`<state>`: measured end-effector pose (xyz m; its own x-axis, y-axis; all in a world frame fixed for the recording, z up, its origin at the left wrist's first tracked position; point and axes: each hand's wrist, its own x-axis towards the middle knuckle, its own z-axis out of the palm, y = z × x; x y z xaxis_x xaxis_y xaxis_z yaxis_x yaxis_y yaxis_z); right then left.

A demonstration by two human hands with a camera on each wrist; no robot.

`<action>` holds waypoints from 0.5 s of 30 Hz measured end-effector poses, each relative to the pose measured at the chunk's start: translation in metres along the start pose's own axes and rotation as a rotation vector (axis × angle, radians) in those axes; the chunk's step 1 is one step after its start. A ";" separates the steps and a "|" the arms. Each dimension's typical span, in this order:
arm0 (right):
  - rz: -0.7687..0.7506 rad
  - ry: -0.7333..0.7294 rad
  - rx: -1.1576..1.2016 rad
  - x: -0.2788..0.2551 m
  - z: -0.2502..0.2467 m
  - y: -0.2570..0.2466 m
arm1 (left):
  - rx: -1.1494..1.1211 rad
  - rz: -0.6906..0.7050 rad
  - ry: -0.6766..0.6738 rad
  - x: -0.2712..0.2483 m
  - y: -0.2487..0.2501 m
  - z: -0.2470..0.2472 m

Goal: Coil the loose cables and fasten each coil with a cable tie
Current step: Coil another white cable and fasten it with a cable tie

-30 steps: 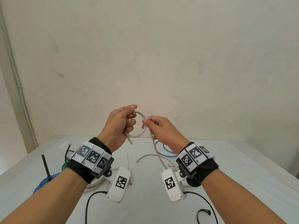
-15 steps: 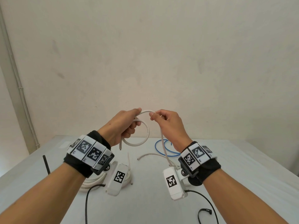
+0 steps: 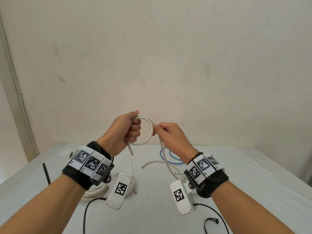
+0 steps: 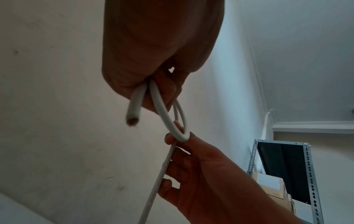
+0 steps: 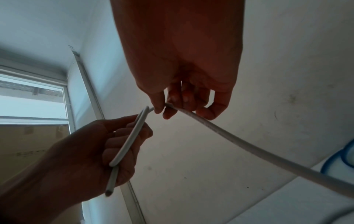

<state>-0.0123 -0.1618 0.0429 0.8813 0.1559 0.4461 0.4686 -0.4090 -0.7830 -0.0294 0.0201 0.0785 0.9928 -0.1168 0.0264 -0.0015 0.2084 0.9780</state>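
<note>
- Where the pale grey table (image 3: 253, 174) meets its left edge: thin black upright rod (image 3: 46, 173), standing close to the left forearm.
- Just right of that, half hidden under the left wrist: finished coil of thick white cable (image 3: 94, 191) lying flat on the table, a thin white cable tie (image 3: 133, 168) sticking up just behind it.
- Raised above the table: left hand (image 3: 125, 130), fingers curled into a fist round the small round loop of white cable (image 3: 148, 130), thumb on top; two turns gripped together, cut end (image 3: 130, 150) hanging free below the fist.
- Seen from the left wrist: same fist (image 4: 153, 60) closed on the loop (image 4: 172, 121), blurred cut end (image 4: 132, 119) pointing at the camera.
- Right of the loop, touching it: right hand (image 3: 170, 137), thumb and forefinger pinching the cable where it leaves the loop, other fingers loosely curled.
- From the right wrist: pinch (image 5: 184, 94) clear, cable (image 5: 249, 145) running down and away towards the table.
- Below the right hand: rest of that cable trailing down to the table and behind the right wrist.
- Behind the right wrist: loose thin blue cable (image 3: 173, 159) looped on the table.
- Near bottom right: short black cable tie (image 3: 210, 223) lying on the table.
</note>
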 end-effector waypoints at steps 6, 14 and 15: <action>-0.059 -0.198 -0.256 -0.014 0.013 0.005 | -0.242 0.094 0.026 0.006 -0.001 -0.009; 0.004 -0.338 -0.210 -0.011 0.025 -0.007 | -0.322 0.240 0.028 0.008 -0.002 0.000; 0.002 -0.317 -0.226 -0.009 0.025 -0.007 | -0.268 0.272 0.025 0.008 -0.001 0.000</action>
<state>-0.0222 -0.1382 0.0333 0.8738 0.4104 0.2610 0.4729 -0.5916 -0.6530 -0.0215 0.0185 0.0776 0.9632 0.0007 0.2688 -0.2368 0.4757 0.8471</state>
